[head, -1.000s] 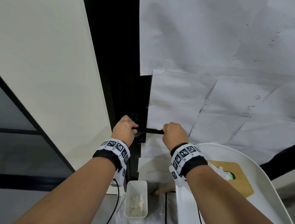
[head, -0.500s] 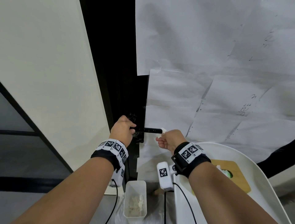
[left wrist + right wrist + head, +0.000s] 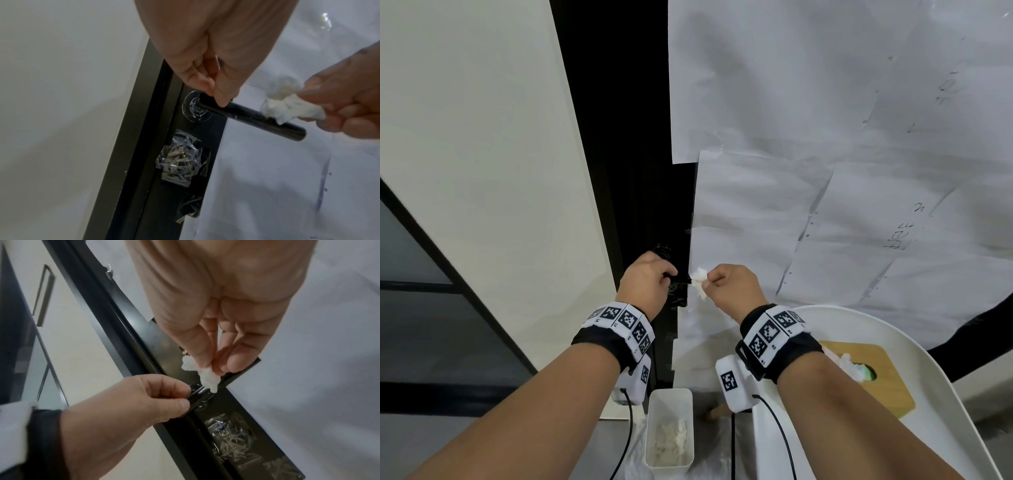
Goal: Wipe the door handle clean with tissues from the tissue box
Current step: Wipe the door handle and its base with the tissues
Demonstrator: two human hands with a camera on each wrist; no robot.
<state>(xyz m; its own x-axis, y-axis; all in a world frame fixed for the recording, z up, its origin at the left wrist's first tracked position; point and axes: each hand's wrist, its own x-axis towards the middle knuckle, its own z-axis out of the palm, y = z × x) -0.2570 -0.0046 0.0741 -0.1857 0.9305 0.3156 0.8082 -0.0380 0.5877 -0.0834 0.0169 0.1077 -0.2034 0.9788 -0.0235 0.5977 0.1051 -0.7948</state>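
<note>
Door handle (image 3: 681,283), black, barely visible from the head view between two hands at the edge of a dark door (image 3: 640,171). Left hand (image 3: 645,286) curled at the handle's base end. Right hand (image 3: 732,287) just beside it, pinching a crumpled white tissue (image 3: 698,279). Sheets of white paper (image 3: 825,137) taped across the door. Lower right, a white round desk (image 3: 914,346) carrying a wooden-topped tissue box (image 3: 887,387) with a tissue poking out. Below the hands, a small white bin (image 3: 670,431) holding crumpled tissues.

Left wrist view: door handle (image 3: 251,119) as a black bar sticking out from a round plate. Left hand (image 3: 216,65) with fingertips (image 3: 225,100) holding the bar close to the plate, grip narrow. Tissue (image 3: 287,105) touching the bar near its free end, pinched by the right hand (image 3: 349,100). Under the handle, a clear plastic bag (image 3: 180,160) of small metal parts taped to the door.

Right wrist view: right hand (image 3: 222,305) pointing down, thumb and fingers pinched tight on the tissue (image 3: 205,376), whose lower end meets the door handle (image 3: 197,392). Left hand (image 3: 131,400) gripping the handle from the left.
</note>
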